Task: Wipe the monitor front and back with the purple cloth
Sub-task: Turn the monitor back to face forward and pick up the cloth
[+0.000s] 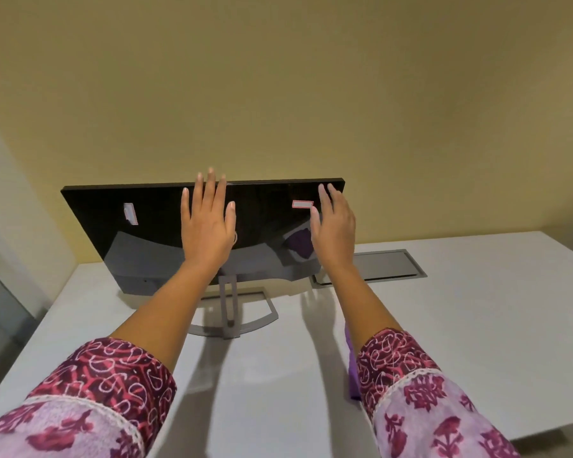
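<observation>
One white tabletop (477,325) is occupied by the black monitor (146,239), with a shut hatch (384,262) sunk beside it, contents hidden. Both hands, left hand (207,223) and right hand (334,226), are held flat and empty at the monitor's top edge. Wiping is judged not begun: the purple cloth (353,371), lying on the tabletop under the right forearm, must be picked up next.

— Any words or numbers to read here?
— None that I can make out. The monitor (153,226) has a white, red-edged sticker (130,213) at ten o'clock on its screen, and a second sticker (302,204) at two o'clock.
— Anything printed on them?
— Both look blank; any print is too small to tell.
</observation>
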